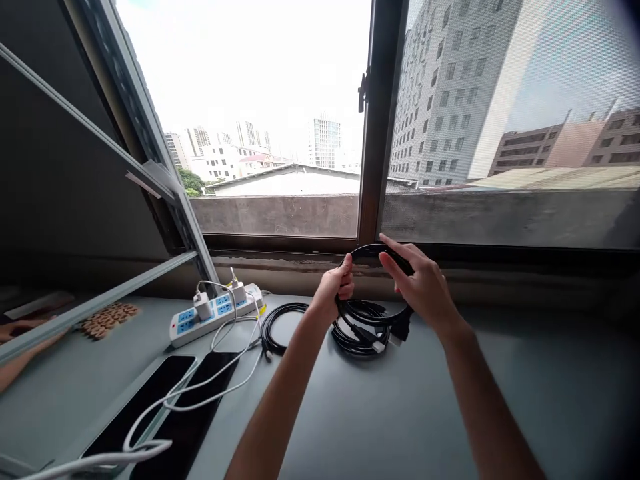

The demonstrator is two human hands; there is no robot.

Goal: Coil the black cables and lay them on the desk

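My left hand (336, 291) is closed round one side of a coiled black cable (373, 251), which is lifted off the table. On the other side of that loop is my right hand (417, 280), its thumb and index finger apart, with the cable passing between them. White-tipped connectors (379, 347) show below the loop. Beneath it another coiled black cable (357, 351) lies on the grey table (380, 420). A further black coil (270, 327) rests to the left, partly hidden behind my left forearm.
A white power strip (216, 313) holds two chargers with tangled white cables (200, 385). Two dark flat devices (143, 403) lie at the lower left. A metal frame (175, 193) rises on the left, with another person's arm (25, 363) beyond. A window frame (373, 213) stands behind.
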